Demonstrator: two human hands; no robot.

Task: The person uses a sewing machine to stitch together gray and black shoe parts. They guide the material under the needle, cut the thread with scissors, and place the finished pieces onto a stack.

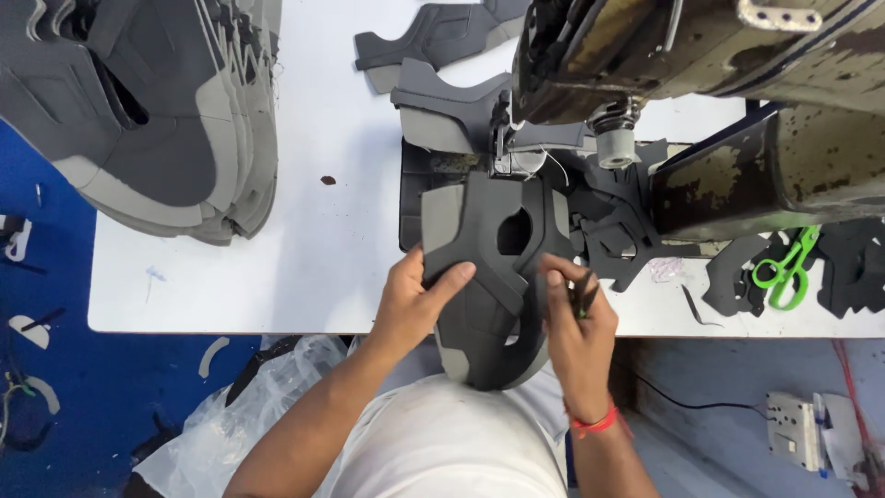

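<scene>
A dark grey and light grey shoe upper piece (484,277) lies flat on the white table (313,231), its far end under the needle of a worn sewing machine (590,83). My left hand (415,300) presses on its left side, thumb on top. My right hand (572,309) rests on its right edge, fingers pinched on the piece, with a small dark tool between them. The near end of the piece hangs over the table's front edge above my lap.
A tall stack of grey uppers (157,111) sits at the far left. More sewn pieces (442,55) lie behind the needle. Dark cut parts (627,221) and green scissors (784,267) lie to the right. A plastic bag (230,415) is on the blue floor.
</scene>
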